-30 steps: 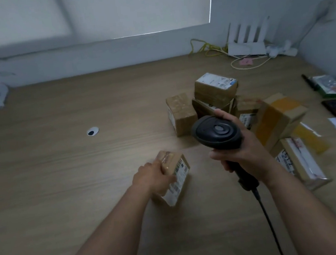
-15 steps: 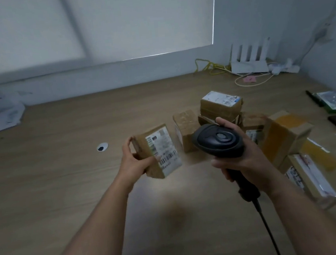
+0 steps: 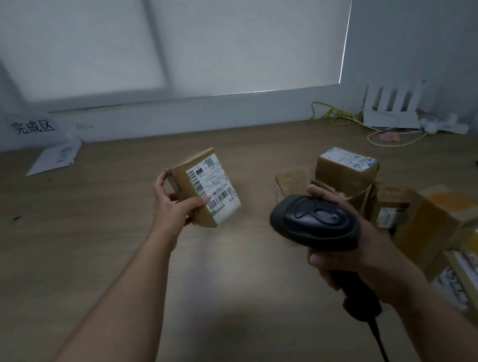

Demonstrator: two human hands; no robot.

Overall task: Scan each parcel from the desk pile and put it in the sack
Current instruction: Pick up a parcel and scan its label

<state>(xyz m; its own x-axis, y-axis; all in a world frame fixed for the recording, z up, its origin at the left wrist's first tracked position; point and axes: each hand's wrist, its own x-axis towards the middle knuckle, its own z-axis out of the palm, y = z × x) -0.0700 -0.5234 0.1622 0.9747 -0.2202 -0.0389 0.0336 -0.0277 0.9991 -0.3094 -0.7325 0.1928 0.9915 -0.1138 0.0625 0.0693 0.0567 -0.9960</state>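
**Parcel (image 3: 212,192) aloft, left of scanner (image 3: 316,223)**

We see the parcel tilted above the surface (image 3: 92,255), its barcode label facing us. Our left grip (image 3: 173,208) clasps its left end, thumb on the label, fingers behind. Our right grip (image 3: 355,257) wraps the scanner's handle. Beyond it the parcel pile (image 3: 345,169) sits on the surface; a router (image 3: 390,114) stands by the wall.

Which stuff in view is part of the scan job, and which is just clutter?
Job:
- parcel, held in left hand
- scanner, gripped by right hand
- parcel pile on desk
- sack: not in view

Clutter:
- router
- yellow cable
- papers
- wall sign
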